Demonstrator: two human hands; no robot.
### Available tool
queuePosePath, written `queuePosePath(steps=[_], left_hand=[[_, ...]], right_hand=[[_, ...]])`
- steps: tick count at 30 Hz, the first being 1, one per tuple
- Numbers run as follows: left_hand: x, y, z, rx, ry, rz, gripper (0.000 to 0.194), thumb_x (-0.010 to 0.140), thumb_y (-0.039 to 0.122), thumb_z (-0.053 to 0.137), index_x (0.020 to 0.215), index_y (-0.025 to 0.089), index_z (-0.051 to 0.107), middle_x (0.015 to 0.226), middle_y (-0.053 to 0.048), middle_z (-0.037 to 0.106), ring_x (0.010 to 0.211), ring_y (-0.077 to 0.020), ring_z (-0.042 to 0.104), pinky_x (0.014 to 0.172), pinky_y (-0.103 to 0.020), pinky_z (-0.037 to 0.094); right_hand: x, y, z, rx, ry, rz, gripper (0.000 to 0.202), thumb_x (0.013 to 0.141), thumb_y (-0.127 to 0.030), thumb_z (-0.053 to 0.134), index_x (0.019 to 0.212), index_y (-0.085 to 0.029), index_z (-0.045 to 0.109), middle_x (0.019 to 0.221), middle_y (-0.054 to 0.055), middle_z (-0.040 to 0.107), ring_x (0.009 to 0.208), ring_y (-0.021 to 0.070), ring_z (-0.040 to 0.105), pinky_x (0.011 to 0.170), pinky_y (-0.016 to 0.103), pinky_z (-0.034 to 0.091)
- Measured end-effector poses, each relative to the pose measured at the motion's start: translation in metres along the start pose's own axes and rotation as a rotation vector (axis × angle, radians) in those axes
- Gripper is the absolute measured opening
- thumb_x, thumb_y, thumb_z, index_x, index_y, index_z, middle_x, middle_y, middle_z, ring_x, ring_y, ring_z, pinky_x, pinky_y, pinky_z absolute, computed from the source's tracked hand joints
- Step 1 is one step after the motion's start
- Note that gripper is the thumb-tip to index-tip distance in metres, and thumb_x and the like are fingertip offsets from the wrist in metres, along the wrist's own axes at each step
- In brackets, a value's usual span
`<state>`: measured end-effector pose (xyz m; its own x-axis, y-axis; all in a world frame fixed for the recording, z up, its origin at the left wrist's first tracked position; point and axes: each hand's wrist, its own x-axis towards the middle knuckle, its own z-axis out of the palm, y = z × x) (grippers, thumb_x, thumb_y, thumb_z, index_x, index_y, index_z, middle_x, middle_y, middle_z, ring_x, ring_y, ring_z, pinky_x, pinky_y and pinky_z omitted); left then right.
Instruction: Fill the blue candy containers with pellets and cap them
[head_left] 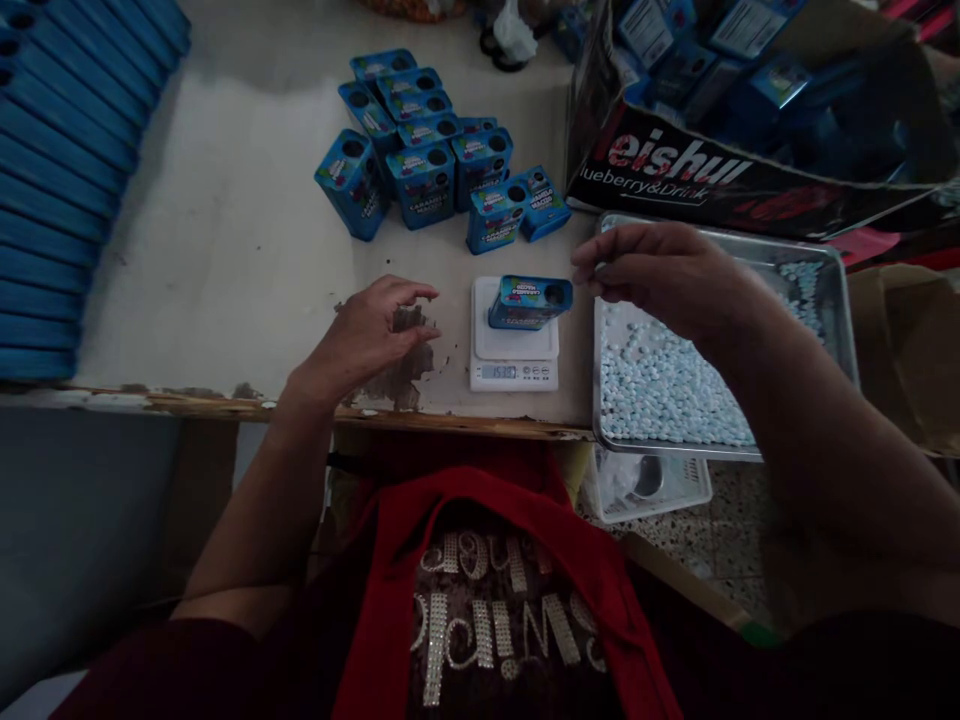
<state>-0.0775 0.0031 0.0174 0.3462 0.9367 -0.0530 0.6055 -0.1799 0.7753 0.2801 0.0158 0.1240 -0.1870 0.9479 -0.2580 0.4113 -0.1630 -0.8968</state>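
A blue candy tin stands on a small white digital scale whose display is lit. To the left of the scale, my left hand is open, thumb and fingers apart with nothing between them. My right hand hovers just right of the tin, fingertips pinched together; whatever they may hold is too small to make out. Under my right forearm a metal tray holds a layer of small pale-blue and white candies. Behind the scale, several more blue tins stand grouped on the table.
A black cardboard box full of blue tins sits at the back right. Long rows of blue tins line the left side of the table. Scissors lie at the back. Below the front edge is a white plastic basket.
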Motion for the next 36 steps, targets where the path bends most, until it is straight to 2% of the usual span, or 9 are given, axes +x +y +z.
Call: queuePosePath(steps=[4, 10, 16, 22, 26, 30, 32, 34, 36], left_hand=[[-0.005, 0.001, 0.002, 0.007, 0.002, 0.005, 0.047, 0.095, 0.054, 0.084, 0.134, 0.029, 0.081, 0.144, -0.012, 0.077, 0.133, -0.0354, 0.073, 0.122, -0.053, 0.058], [-0.011, 0.007, 0.001, 0.024, 0.002, -0.007, 0.044, 0.093, 0.036, 0.085, 0.136, 0.027, 0.081, 0.144, -0.012, 0.076, 0.134, -0.0356, 0.073, 0.125, -0.053, 0.057], [-0.016, 0.004, -0.007, 0.039, -0.006, -0.035, 0.046, 0.095, 0.04, 0.082, 0.139, 0.027, 0.081, 0.145, -0.012, 0.078, 0.133, -0.0364, 0.074, 0.119, -0.052, 0.06], [-0.016, 0.0, -0.006, 0.007, 0.01, -0.044, 0.045, 0.095, 0.042, 0.082, 0.137, 0.026, 0.082, 0.146, -0.012, 0.079, 0.133, -0.0356, 0.075, 0.12, -0.053, 0.06], [-0.002, 0.015, 0.009, -0.081, 0.077, 0.062, 0.051, 0.096, 0.045, 0.089, 0.141, 0.023, 0.079, 0.144, -0.013, 0.079, 0.132, -0.0338, 0.076, 0.121, -0.052, 0.061], [0.026, 0.051, 0.04, -0.034, 0.14, 0.361, 0.066, 0.093, 0.046, 0.098, 0.15, 0.024, 0.072, 0.156, -0.016, 0.072, 0.149, -0.0361, 0.068, 0.133, -0.057, 0.053], [0.04, 0.068, 0.056, 0.042, 0.114, 0.465, 0.071, 0.092, 0.04, 0.1, 0.154, 0.023, 0.07, 0.161, -0.018, 0.069, 0.153, -0.0382, 0.064, 0.135, -0.058, 0.051], [0.049, 0.079, 0.068, 0.121, 0.043, 0.489, 0.064, 0.096, 0.03, 0.096, 0.154, 0.022, 0.069, 0.152, -0.019, 0.074, 0.145, -0.0383, 0.07, 0.126, -0.057, 0.058], [0.053, 0.082, 0.071, 0.144, -0.01, 0.479, 0.053, 0.102, 0.022, 0.087, 0.152, 0.023, 0.071, 0.138, -0.016, 0.079, 0.132, -0.0357, 0.076, 0.115, -0.052, 0.065]], right_hand=[[-0.004, 0.003, 0.003, 0.134, 0.03, 0.05, 0.014, 0.089, -0.02, 0.089, 0.1, -0.021, 0.081, 0.092, 0.006, 0.076, 0.069, 0.0137, 0.056, 0.064, 0.032, 0.047], [-0.002, 0.001, 0.014, -0.063, 0.055, -0.071, 0.023, 0.096, -0.043, 0.091, 0.092, -0.027, 0.076, 0.076, 0.002, 0.065, 0.073, 0.0186, 0.059, 0.063, 0.033, 0.048], [0.003, 0.005, 0.018, -0.209, 0.0, -0.147, 0.024, 0.099, -0.042, 0.089, 0.085, -0.025, 0.078, 0.071, 0.002, 0.063, 0.073, 0.0194, 0.057, 0.066, 0.035, 0.05], [0.0, -0.001, 0.017, -0.097, 0.01, -0.108, 0.027, 0.096, -0.042, 0.09, 0.083, -0.025, 0.075, 0.071, 0.001, 0.06, 0.066, 0.0157, 0.052, 0.061, 0.033, 0.043], [0.005, 0.003, 0.002, 0.07, 0.107, -0.028, 0.03, 0.093, -0.051, 0.089, 0.089, -0.027, 0.071, 0.076, 0.001, 0.064, 0.065, 0.0161, 0.054, 0.058, 0.031, 0.042], [0.03, 0.028, -0.02, 0.229, 0.206, 0.08, 0.032, 0.09, -0.057, 0.074, 0.083, -0.027, 0.063, 0.079, 0.006, 0.07, 0.066, 0.019, 0.057, 0.055, 0.031, 0.045], [0.049, 0.044, -0.027, 0.276, 0.241, 0.131, 0.03, 0.082, -0.054, 0.072, 0.08, -0.027, 0.06, 0.073, 0.004, 0.065, 0.062, 0.0183, 0.053, 0.053, 0.03, 0.042], [0.07, 0.058, -0.029, 0.252, 0.297, 0.153, 0.026, 0.074, -0.049, 0.074, 0.08, -0.026, 0.062, 0.062, -0.002, 0.053, 0.056, 0.0156, 0.044, 0.051, 0.028, 0.035], [0.094, 0.064, -0.027, 0.1, 0.362, 0.11, 0.024, 0.073, -0.044, 0.075, 0.084, -0.024, 0.069, 0.059, -0.004, 0.05, 0.055, 0.0148, 0.042, 0.053, 0.027, 0.034]])
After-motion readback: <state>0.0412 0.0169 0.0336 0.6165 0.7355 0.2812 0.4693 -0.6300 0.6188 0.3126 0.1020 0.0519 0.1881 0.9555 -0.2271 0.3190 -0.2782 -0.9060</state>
